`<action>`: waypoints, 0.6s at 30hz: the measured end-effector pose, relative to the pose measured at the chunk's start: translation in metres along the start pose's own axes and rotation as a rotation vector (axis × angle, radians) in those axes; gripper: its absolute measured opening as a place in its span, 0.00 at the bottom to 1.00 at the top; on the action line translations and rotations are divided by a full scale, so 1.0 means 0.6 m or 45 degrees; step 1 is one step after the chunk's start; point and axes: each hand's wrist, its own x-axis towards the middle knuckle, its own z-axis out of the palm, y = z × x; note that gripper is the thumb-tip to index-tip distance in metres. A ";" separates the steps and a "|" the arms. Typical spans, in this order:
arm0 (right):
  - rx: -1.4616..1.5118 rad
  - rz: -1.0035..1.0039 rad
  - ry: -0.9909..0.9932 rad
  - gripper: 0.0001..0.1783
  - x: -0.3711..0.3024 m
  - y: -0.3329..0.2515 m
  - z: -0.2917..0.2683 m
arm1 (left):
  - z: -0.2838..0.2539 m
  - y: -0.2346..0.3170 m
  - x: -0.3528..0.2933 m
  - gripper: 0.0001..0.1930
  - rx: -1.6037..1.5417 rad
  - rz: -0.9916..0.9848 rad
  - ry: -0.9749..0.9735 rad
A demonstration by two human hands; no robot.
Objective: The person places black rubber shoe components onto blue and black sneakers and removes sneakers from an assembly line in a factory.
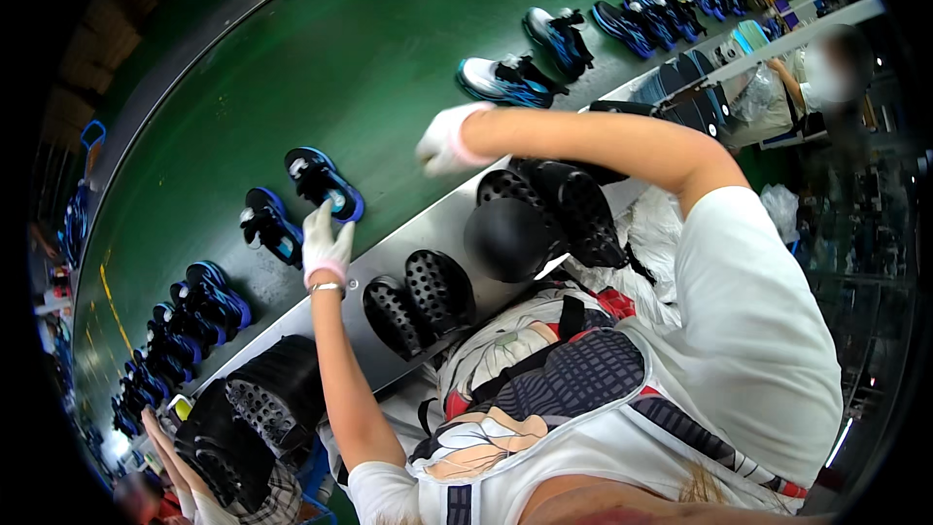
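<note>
My left hand, in a white glove, reaches to the heel end of a black and blue shoe on the green conveyor belt. Its fingers and thumb are apart at the heel; I cannot tell how firmly they touch it. A matching shoe lies just left of that one. Over the belt's near edge hovers my right hand, also gloved and bent at the wrist. Motion smears its fingers, and no object shows in it. Beyond it sit two shoes with white toes, the nearer one pointing left.
Black perforated shoe-shaped pieces stand on the metal ledge before me, with a black ball-shaped object beside them. More shoes line the belt at left and far right. A black stack is lower left. Co-workers sit at both sides.
</note>
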 end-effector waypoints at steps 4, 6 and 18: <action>-0.112 0.636 0.270 0.23 -0.056 0.250 0.042 | -0.040 0.077 -0.030 0.24 -0.161 -0.143 -0.050; 0.033 0.770 0.275 0.22 -0.064 0.328 0.047 | -0.068 0.091 -0.061 0.23 -0.147 -0.226 -0.021; 0.113 0.946 0.247 0.46 -0.026 0.482 0.100 | -0.105 0.137 -0.245 0.18 -0.187 -0.564 0.161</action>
